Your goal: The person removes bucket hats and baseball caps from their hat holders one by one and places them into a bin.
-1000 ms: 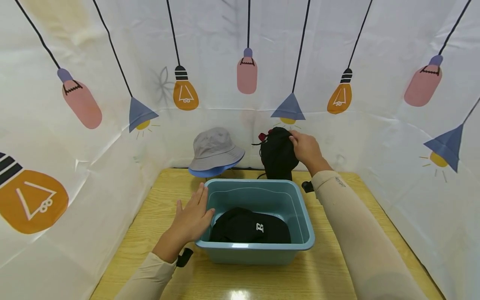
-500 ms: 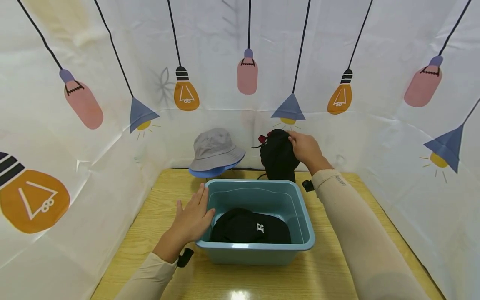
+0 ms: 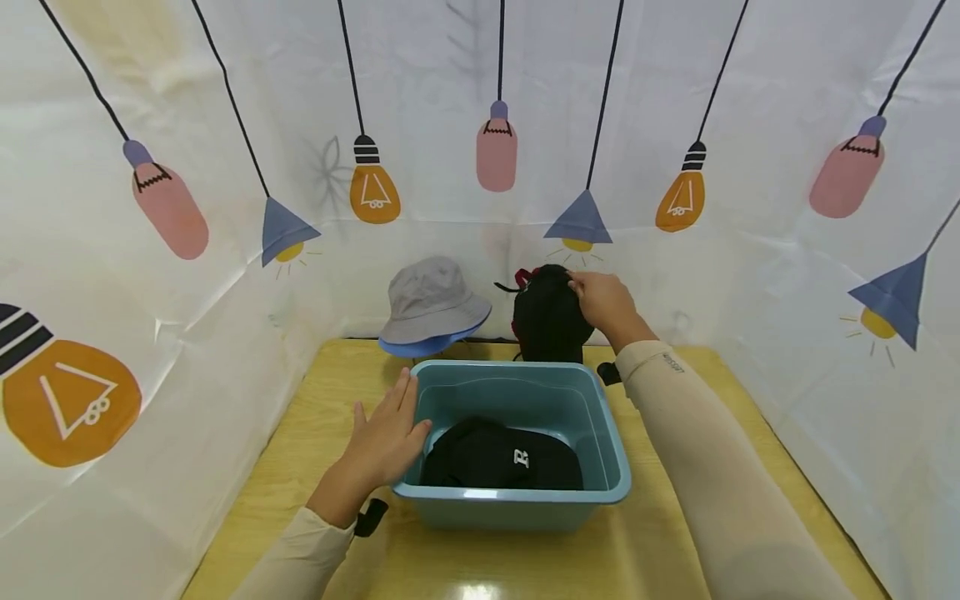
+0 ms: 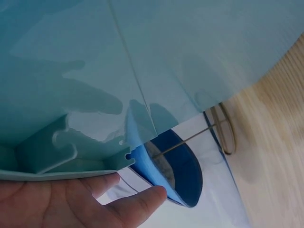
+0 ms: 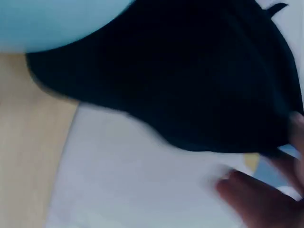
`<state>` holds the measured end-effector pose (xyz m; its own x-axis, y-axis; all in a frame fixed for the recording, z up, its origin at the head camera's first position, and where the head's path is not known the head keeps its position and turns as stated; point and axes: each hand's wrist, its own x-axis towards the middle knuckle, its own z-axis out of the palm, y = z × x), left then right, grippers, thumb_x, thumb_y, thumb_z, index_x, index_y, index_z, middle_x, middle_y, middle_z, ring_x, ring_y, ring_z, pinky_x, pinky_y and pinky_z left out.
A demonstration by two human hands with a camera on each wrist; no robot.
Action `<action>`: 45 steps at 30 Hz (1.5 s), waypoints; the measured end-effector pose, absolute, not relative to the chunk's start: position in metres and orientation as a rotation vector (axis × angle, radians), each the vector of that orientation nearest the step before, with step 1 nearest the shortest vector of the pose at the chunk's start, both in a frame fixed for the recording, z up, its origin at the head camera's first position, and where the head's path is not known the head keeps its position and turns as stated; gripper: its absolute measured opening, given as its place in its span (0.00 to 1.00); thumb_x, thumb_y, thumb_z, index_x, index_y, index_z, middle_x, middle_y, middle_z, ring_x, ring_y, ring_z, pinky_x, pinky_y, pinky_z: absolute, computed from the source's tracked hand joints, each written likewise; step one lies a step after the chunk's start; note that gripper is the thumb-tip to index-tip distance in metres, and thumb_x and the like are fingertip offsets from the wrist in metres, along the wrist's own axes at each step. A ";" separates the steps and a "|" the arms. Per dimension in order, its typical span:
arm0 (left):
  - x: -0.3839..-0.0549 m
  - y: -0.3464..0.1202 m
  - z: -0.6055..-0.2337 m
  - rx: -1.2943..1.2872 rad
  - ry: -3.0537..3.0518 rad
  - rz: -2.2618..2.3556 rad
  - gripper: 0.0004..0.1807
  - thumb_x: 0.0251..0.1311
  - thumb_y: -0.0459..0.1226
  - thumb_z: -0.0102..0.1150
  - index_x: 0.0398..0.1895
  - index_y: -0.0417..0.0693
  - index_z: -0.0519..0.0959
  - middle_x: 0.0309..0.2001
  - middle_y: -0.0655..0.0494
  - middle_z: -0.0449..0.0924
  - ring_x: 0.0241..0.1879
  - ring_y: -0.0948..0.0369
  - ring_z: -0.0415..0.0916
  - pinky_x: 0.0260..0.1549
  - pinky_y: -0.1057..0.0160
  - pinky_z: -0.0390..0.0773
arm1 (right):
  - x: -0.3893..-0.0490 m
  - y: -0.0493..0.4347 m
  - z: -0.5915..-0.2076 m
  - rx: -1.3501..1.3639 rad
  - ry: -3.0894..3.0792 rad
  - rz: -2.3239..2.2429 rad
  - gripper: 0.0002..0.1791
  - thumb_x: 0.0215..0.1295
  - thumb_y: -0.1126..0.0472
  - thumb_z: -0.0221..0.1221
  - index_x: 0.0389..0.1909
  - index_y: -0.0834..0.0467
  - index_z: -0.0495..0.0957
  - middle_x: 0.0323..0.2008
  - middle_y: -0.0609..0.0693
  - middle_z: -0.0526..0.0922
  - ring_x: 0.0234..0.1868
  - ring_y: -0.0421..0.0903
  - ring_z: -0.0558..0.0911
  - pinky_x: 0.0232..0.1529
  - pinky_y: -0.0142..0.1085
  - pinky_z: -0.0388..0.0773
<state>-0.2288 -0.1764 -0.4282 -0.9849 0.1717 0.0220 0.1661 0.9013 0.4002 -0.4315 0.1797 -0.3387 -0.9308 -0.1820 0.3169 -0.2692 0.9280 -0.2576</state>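
Note:
At the back right, my right hand [image 3: 603, 304] pinches the top of a black cap [image 3: 553, 317] that has red trim and a dark cord on its left. The right wrist view shows the cap [image 5: 190, 80] from its side, with fingers [image 5: 298, 130] at its edge and another finger blurred below it. With fingers straight, my left hand [image 3: 386, 437] lies along the left rim of a blue-green plastic basin [image 3: 510, 493]; its fingers [image 4: 137, 206] show just outside the basin wall. A second black cap [image 3: 487, 454], bearing a white letter R, lies inside the basin.
A grey bucket hat [image 3: 431, 300] with a blue underside rests on a wire stand [image 4: 227, 130] at the back left. The wooden table [image 3: 292, 467] meets a white cloth backdrop [image 3: 442, 167] printed with hanging lamps. Dark wrist devices sit at both cuffs.
My right hand and the black cap it holds have shifted slightly left and down, and the cap has turned a little. My left hand, the basin and the grey hat stay put.

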 end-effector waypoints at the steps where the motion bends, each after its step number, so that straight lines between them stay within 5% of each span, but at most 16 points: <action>1: -0.229 -0.176 -0.429 0.272 3.048 0.639 0.42 0.79 0.54 0.42 0.85 0.46 0.41 0.85 0.54 0.30 0.82 0.44 0.46 0.69 0.20 0.30 | -0.431 0.179 -0.339 0.330 -2.792 0.443 0.24 0.85 0.54 0.45 0.75 0.55 0.71 0.71 0.62 0.74 0.68 0.66 0.76 0.66 0.61 0.73; 17: -0.230 -0.177 -0.429 0.281 3.042 0.653 0.43 0.79 0.54 0.41 0.85 0.46 0.39 0.85 0.54 0.28 0.83 0.46 0.45 0.67 0.19 0.28 | -0.431 0.181 -0.333 0.216 -2.562 0.566 0.24 0.84 0.53 0.46 0.75 0.50 0.72 0.68 0.59 0.77 0.60 0.66 0.81 0.54 0.63 0.80; 31: -0.229 -0.177 -0.430 0.268 3.015 0.656 0.43 0.79 0.54 0.42 0.85 0.47 0.37 0.85 0.55 0.26 0.81 0.44 0.50 0.64 0.15 0.30 | -0.427 0.194 -0.312 0.208 -2.527 0.692 0.25 0.85 0.51 0.43 0.78 0.44 0.65 0.76 0.70 0.61 0.76 0.70 0.64 0.72 0.64 0.63; 39: -0.229 -0.178 -0.432 0.278 3.023 0.660 0.43 0.79 0.54 0.42 0.85 0.47 0.38 0.85 0.55 0.26 0.82 0.45 0.48 0.65 0.16 0.30 | -0.423 0.200 -0.303 0.213 -2.466 0.775 0.25 0.85 0.52 0.44 0.77 0.45 0.67 0.73 0.67 0.69 0.76 0.66 0.65 0.75 0.63 0.59; 45: -0.230 -0.179 -0.432 0.284 3.031 0.668 0.44 0.78 0.54 0.42 0.85 0.47 0.38 0.85 0.54 0.27 0.82 0.45 0.46 0.65 0.16 0.30 | -0.419 0.201 -0.295 0.190 -2.440 0.780 0.24 0.85 0.50 0.44 0.77 0.42 0.69 0.72 0.57 0.73 0.75 0.60 0.70 0.73 0.59 0.65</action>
<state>-0.2297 -0.1791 -0.4322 -0.9831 0.1823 0.0149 0.1716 0.8915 0.4192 -0.4191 0.2007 -0.2953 -0.8303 0.0351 0.5562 -0.2939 0.8204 -0.4905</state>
